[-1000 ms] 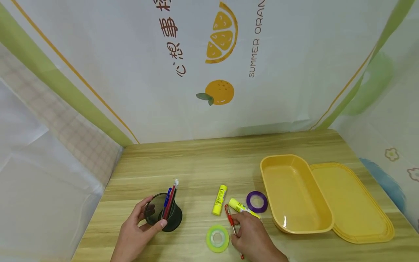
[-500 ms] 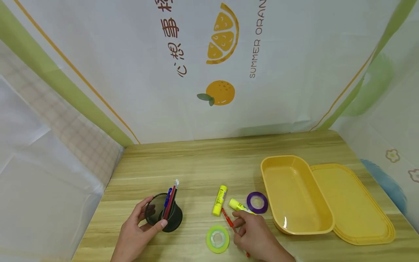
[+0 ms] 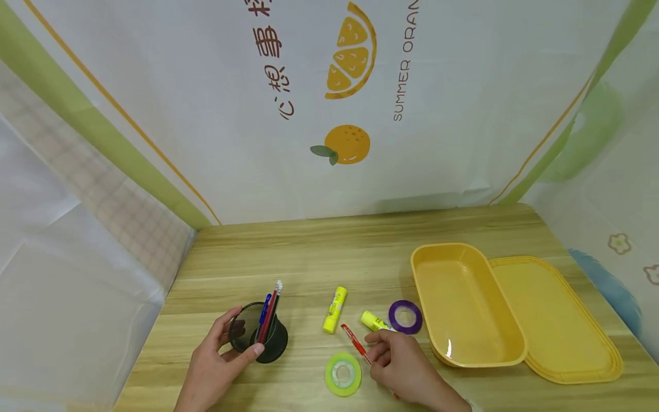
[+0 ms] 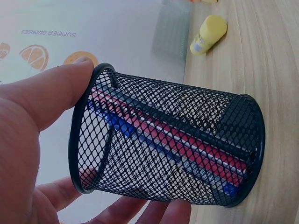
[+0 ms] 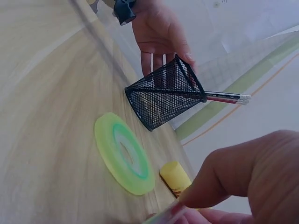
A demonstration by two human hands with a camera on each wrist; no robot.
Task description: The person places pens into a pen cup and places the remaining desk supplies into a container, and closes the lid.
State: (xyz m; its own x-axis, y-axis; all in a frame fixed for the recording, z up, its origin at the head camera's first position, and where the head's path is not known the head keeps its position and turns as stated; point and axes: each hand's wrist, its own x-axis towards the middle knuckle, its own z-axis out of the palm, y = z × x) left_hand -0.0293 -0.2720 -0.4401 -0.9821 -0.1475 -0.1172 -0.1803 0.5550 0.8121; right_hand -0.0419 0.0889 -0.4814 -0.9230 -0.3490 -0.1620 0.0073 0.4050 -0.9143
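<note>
My left hand [image 3: 218, 363] holds a black mesh pen cup [image 3: 278, 342], thumb at its rim and fingers round its far side. In it lean a blue pen [image 3: 265, 309] and pencils [image 5: 226, 97] with white eraser ends. My right hand [image 3: 407, 366] pinches a red pen [image 3: 354, 340] between thumb and fingers, low over the table. The pen's upper end points at a yellow glue stick [image 3: 335, 310]. A second glue stick [image 3: 373, 321] is partly hidden behind the right hand. A green tape roll [image 3: 332, 384] lies flat between the hands.
Right of the hands are a purple tape roll [image 3: 418, 319] and an open yellow box [image 3: 465, 309]. Its matching lid [image 3: 561, 326] lies beside it, near the table's right edge. A white printed cloth [image 3: 437, 114] hangs behind the wooden table [image 3: 319, 246].
The red pen has swung from nearly upright in view to a leftward slant as the right hand moved slightly right. The left glue stick has shifted a little left. The left hand stays put.
</note>
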